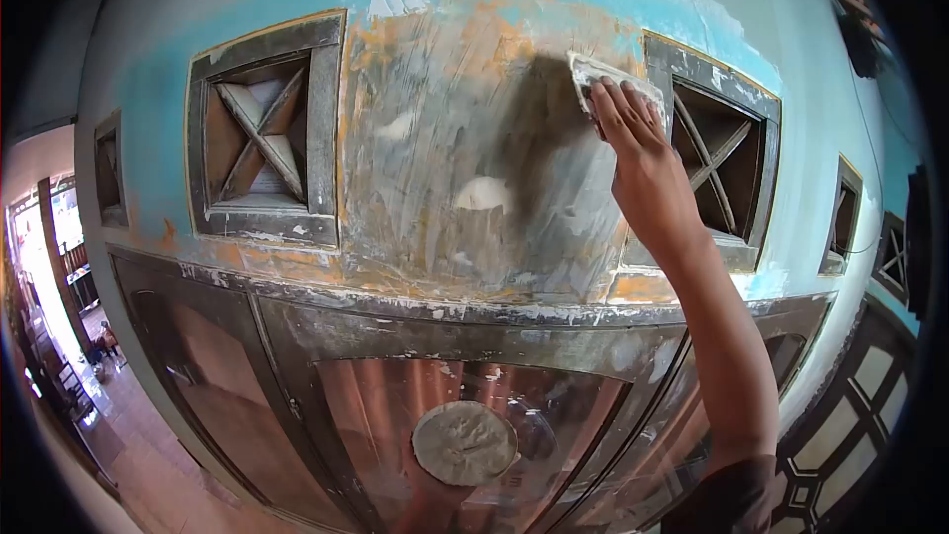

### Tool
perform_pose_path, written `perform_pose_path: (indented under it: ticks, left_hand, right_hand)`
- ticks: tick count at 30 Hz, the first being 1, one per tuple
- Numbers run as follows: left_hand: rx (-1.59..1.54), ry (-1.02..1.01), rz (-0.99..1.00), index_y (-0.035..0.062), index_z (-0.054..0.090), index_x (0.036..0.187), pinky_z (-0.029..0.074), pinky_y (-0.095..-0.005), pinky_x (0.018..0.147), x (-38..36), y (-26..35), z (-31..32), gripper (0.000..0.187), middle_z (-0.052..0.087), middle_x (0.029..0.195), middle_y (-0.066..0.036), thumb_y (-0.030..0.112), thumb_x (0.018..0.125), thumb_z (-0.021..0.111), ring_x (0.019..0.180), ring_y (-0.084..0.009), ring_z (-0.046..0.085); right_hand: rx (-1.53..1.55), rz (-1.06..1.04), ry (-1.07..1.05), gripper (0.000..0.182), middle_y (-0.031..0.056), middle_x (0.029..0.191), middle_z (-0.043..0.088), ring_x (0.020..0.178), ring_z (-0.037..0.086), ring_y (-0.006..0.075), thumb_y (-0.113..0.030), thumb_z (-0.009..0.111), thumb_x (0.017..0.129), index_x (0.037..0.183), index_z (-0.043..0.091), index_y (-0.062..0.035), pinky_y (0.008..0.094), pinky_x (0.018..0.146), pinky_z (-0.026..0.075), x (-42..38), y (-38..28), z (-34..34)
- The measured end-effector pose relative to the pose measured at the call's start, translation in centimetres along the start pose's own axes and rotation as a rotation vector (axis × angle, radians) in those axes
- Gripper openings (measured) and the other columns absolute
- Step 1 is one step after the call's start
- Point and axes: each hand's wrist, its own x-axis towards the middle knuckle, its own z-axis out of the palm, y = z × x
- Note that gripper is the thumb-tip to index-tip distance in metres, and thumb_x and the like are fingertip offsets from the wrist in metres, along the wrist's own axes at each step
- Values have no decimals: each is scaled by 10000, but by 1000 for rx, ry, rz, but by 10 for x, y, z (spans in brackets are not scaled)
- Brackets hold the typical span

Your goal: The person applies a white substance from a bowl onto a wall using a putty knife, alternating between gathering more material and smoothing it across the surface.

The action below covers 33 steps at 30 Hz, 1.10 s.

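Note:
My right hand (638, 129) is raised to the wall, fingers pressed flat over a putty-smeared scraper (585, 69). The blade lies against the patchy wall (425, 138), just left of the right vent frame. Grey-brown and orange streaks cover this stretch of wall, with a pale putty blob (482, 193) near its middle. Low in front of the glass, my left hand (433, 494) holds a round container of grey putty (465, 443) from beneath. Most of the left fingers are hidden under the container.
Wooden vents with crossed bars, one at left (259, 133) and one at right (720, 158), flank the patch. Below runs a paint-chipped wooden ledge (445, 311) above a glass pane (376, 405) with curtains behind it. A bright doorway opens onto a tiled floor (163, 445) at far left.

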Motion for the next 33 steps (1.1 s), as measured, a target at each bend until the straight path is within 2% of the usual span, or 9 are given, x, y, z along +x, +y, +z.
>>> perform_pose_path:
  ticks: [3,5,9,11,13,15,17,20,33]
  left_hand:
    - [-84,-137,306,37,501,1440,419,-651,1073,-5,39,20,904,546,1438,-208,760,915,366,1306,-435,536]
    - [-1130,-73,-314,52,508,1444,398,-655,1092,4,18,-3,885,546,1447,-198,754,930,344,1321,-443,519]
    - [-985,47,-336,58,492,1465,374,-657,1110,0,19,-20,887,532,1468,-197,754,939,332,1338,-447,502]
    - [-973,0,-292,56,478,1478,360,-663,1118,-2,24,-22,891,526,1475,-202,754,945,332,1344,-446,497]
    - [-958,21,-290,50,467,1487,360,-659,1122,-7,27,-22,884,516,1485,-204,745,958,331,1349,-443,494]
    - [-1082,-73,-318,45,454,1494,360,-652,1128,-9,21,-25,875,504,1495,-210,734,971,327,1352,-441,491]
    - [-989,-3,-332,34,436,1504,365,-640,1132,-14,19,-25,879,494,1502,-217,728,976,330,1356,-440,488]
    - [-1068,-38,-325,23,420,1512,372,-620,1134,-21,13,-29,875,484,1509,-223,713,981,334,1362,-432,486]
    - [-939,111,-429,40,480,1480,387,-599,1124,-54,18,-47,827,528,1480,-199,692,990,345,1333,-421,521]
  right_hand:
    - [-26,-68,-134,655,179,1589,386,1498,325,365,95,489,865,1507,413,-9,497,1237,290,-43,-23,21]
    - [-126,-240,-339,663,181,1606,351,1518,284,353,-31,559,886,1527,389,-14,508,1254,250,-89,-57,14]
    - [430,-250,-334,510,195,1423,591,1341,557,343,-98,616,885,1381,572,15,493,1157,405,-164,-120,-34]
    - [566,-146,-363,422,186,1310,662,1255,625,317,-9,612,890,1311,615,8,439,1080,464,-177,-137,-61]
    - [1137,637,-567,291,127,1109,714,1029,692,215,49,585,901,1179,652,-5,330,901,516,-193,-147,-75]
    - [1617,1095,-428,170,48,944,686,827,642,112,43,579,934,1077,652,-14,240,752,473,-204,-153,-60]
    - [1694,1092,-450,107,9,919,664,774,600,70,-3,594,968,1061,646,-14,207,711,457,-219,-153,-36]
    - [2038,1524,-792,115,26,925,685,815,637,72,-87,601,1011,1084,648,-10,235,724,508,-231,-163,-12]
    - [1866,1673,-967,210,86,889,727,748,686,142,-92,653,949,1069,711,71,277,658,543,-273,-214,41]
